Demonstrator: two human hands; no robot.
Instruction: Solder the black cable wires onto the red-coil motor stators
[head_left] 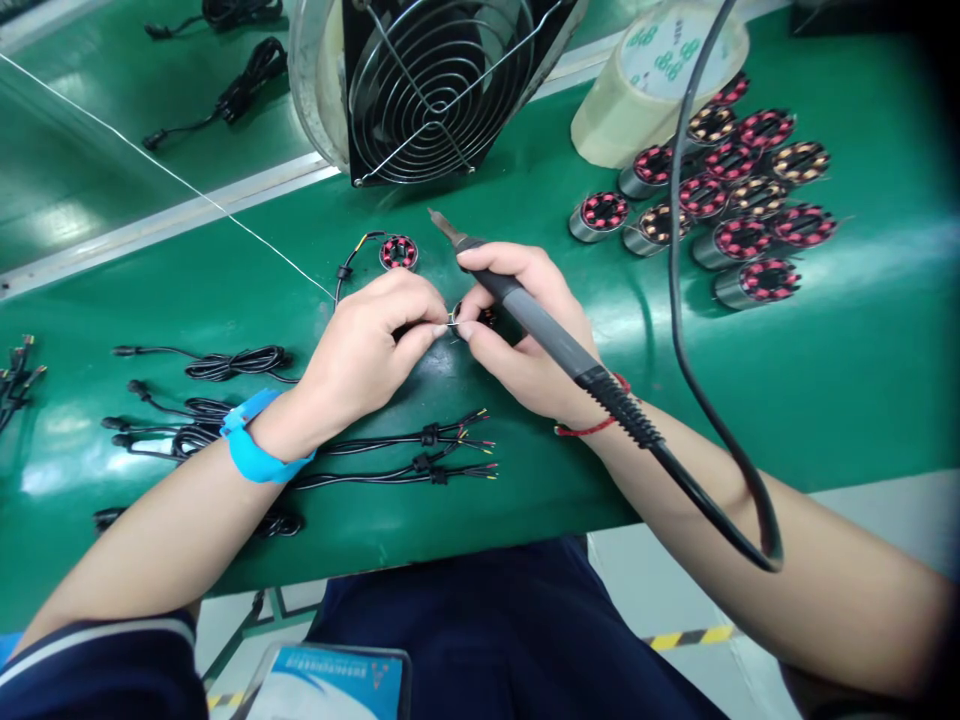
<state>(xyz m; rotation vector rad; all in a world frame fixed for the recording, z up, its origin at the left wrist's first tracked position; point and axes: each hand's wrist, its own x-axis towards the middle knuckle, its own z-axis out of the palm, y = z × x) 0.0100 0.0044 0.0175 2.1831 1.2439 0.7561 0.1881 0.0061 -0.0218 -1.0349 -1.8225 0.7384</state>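
My right hand [529, 335] holds a soldering iron [540, 325] across its fingers, the metal tip pointing up and left. Its thumb and a finger also pinch at a small wound motor stator [484, 316], mostly covered by the fingers. My left hand [379, 335] is closed in a pinch just left of that stator. Into it runs a thin solder wire [225, 210] from the upper left, and a fine silvery end shows between the two hands' fingertips. Just beyond my left hand lies another stator [398, 252] with pink windings, joined to a black cable [343, 272].
A fan with a wire guard [436, 110] stands at the back. Right of it are a large tape roll [622, 100] and several stators in metal cylinders [739, 240]. Coiled black cables [232, 362] lie left, with stripped ends [472, 440] near the front. The iron's cord [679, 300] loops over my right forearm.
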